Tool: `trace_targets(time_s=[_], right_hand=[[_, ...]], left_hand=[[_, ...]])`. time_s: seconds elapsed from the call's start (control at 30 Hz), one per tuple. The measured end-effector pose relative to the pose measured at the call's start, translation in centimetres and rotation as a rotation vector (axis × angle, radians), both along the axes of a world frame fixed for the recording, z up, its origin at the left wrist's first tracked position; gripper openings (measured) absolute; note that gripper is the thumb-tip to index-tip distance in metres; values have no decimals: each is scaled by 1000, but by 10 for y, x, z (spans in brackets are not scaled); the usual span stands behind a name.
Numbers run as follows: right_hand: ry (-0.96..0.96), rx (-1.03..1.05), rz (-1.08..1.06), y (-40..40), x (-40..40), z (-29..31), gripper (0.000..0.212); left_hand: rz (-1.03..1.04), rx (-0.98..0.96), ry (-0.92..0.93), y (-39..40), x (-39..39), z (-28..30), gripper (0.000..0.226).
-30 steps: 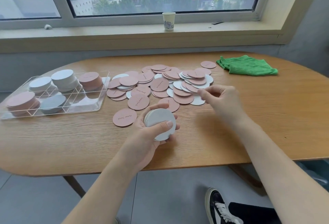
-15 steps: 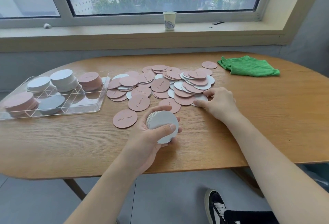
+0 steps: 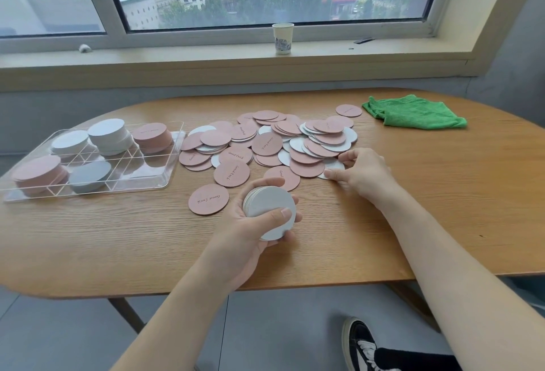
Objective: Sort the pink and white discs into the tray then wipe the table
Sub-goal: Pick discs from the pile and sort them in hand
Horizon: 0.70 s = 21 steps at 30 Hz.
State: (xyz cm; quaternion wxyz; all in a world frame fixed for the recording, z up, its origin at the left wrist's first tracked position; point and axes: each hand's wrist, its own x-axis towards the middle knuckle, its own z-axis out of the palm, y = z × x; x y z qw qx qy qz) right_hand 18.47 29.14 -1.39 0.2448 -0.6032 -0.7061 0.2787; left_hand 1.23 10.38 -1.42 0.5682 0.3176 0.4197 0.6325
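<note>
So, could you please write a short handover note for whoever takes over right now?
Left hand grips a stack of white discs above the table.
Right hand pinches a white disc at the near edge of the pile.
Tray: two pink and three white stacks in it.
Left: sort the pile and loose discs into the tray, then wipe with the green cloth, untouched at far right.
</note>
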Motion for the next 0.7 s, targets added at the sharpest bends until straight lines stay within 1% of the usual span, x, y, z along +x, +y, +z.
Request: trace_targets(time_s=[0.13,0.4,0.43,0.53,0.57,0.63,0.7], right_hand=[[-39,31,1,-5,-3,0,68],[24,-85,-28,1,-3,6,70],[33,-86,-31,3,-3,4,68],[100,-89,9,5,-3,-3,47],[116,-76,29,5,-3,-5,46],[123,-50,41,5,-3,-7,50],[83,-32,23,5,-4,-6,60]], left_hand=[[-7,7,-4,0,1,0,56],[-5,1,-1,-1,1,2,55],[-3,-1,-3,-1,1,2,55],[-12,-1,-6,-1,0,1,55],[-14,-1,-8,-1,0,1,55],[-17,0,-10,-1,0,1,58],[-20,4,-10,0,0,1,59]])
